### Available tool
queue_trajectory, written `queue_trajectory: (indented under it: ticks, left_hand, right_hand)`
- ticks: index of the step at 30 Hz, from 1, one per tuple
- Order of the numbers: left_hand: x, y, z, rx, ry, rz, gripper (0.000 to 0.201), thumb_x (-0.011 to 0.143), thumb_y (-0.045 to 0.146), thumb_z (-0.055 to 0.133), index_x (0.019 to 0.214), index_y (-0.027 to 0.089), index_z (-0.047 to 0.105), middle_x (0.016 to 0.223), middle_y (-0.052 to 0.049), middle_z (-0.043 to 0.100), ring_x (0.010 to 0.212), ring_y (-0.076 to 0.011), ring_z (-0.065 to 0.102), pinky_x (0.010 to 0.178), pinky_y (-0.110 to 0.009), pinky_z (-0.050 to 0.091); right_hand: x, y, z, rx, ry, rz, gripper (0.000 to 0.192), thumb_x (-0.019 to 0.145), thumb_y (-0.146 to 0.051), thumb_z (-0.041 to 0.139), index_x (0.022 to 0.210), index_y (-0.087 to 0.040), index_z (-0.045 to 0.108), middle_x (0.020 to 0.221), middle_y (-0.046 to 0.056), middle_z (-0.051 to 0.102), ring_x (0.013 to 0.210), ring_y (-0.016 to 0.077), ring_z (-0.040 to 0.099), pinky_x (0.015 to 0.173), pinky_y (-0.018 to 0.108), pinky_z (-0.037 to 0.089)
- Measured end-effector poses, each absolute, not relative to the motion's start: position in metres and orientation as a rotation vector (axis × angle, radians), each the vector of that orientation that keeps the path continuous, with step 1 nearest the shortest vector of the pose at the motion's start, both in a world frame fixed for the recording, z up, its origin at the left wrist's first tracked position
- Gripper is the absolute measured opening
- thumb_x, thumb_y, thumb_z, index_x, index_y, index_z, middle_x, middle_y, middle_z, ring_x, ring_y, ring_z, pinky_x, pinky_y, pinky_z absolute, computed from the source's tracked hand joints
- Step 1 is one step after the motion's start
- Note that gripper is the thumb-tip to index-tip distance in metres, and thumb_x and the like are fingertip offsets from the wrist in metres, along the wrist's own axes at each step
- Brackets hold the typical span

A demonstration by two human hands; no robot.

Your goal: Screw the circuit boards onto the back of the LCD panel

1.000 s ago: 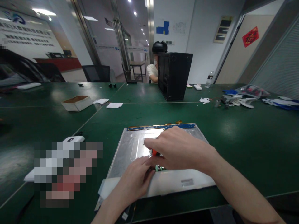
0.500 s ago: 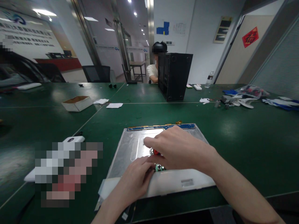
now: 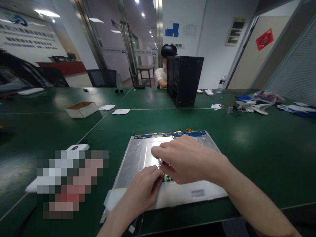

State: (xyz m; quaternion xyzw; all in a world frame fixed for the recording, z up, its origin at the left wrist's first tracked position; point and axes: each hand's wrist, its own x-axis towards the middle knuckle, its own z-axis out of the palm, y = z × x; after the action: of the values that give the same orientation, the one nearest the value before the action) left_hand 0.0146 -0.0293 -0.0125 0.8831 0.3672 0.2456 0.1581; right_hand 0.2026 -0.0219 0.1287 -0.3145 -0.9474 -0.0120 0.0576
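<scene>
**Hands closed on a small tool over the near edge of the panel**

Both hands meet over the flat silver sheet-metal display panel point(image 3: 145, 158), which lies face down on the green table point(image 3: 247, 148) directly in front of the person. Right hand point(image 3: 187, 159) is curled around a small red-handled tool point(image 3: 163, 162), of which only a trace shows between the fingers; its tip cannot be seen. Left hand point(image 3: 144, 186) rests palm down just beside it, fingers bent and pressing on the panel, with nothing visibly grasped. A small green circuit part point(image 3: 168, 179) lies touching both hands, between them, at the white near strip point(image 3: 187, 194) of the panel. Panel long axis runs left to right; the blue circuit strip point(image 3: 170, 134) marks the far edge. Right hand is nearer the part from above, left hand from the near side
</scene>
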Motion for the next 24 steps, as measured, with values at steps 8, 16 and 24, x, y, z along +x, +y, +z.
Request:
queue_trajectory:
  ticks: [8,16,24]
  left_hand:
    - [0.0126,-0.0312,-0.0147,2.499,1.062,0.696,0.019,0.087,0.01,0.043,0.091,0.02,0.059,0.087,-0.005,0.066,0.081,-0.0224,0.062,0.07,-0.031,0.045]
    - [0.015,-0.0317,-0.0082,2.504,1.086,0.663,0.017,0.084,0.011,0.045,0.088,0.019,0.059,0.08,-0.005,0.063,0.076,-0.0223,0.06,0.066,-0.031,0.044]
    - [0.0143,-0.0319,-0.0124,2.493,1.086,0.665,0.015,0.086,0.012,0.047,0.089,0.02,0.06,0.082,-0.005,0.064,0.079,-0.0221,0.061,0.07,-0.032,0.046]
  right_hand:
    - [0.2026,-0.0207,0.1283,-0.957,-2.867,-0.05,0.01,0.088,-0.027,0.055,0.093,-0.018,0.056,0.082,0.003,0.069,0.064,0.016,0.059,0.049,0.03,0.019]
    - [0.2031,-0.0228,0.1295,-0.903,-2.879,-0.017,0.012,0.084,-0.019,0.054,0.095,-0.017,0.055,0.086,0.004,0.068,0.064,0.0151,0.057,0.048,0.029,0.022]
    - [0.2015,-0.0203,0.1287,-1.002,-2.89,-0.068,0.012,0.092,-0.031,0.055,0.094,-0.019,0.056,0.082,0.003,0.069,0.067,0.0166,0.062,0.05,0.03,0.021]
